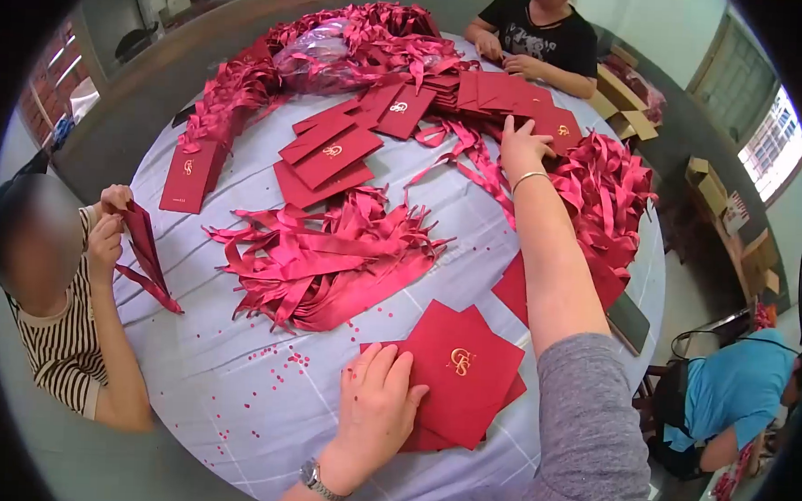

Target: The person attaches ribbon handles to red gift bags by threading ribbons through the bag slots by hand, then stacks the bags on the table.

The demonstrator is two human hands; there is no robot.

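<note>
Close in front of me lies a small pile of red cards (464,370), the top one bearing a gold emblem. My left hand (375,402), a metal watch on its wrist, rests on the pile's left edge with fingers stretched out. Across the table reaches my right hand (523,150), a bangle on its wrist, fingers apart at the edge of a far row of red cards (506,94). Whether its fingertips grip a card I cannot make out. Below that arm sit more red cards (510,287), partly hidden by it.
Red ribbons (329,256) are heaped mid-table; another ribbon heap (605,192) lies right. A dark phone-like slab (629,323) sits at the right edge. Small red dots (275,366) litter the cloth. One person (58,325) holds a ribboned red card; another person (544,42) sits opposite.
</note>
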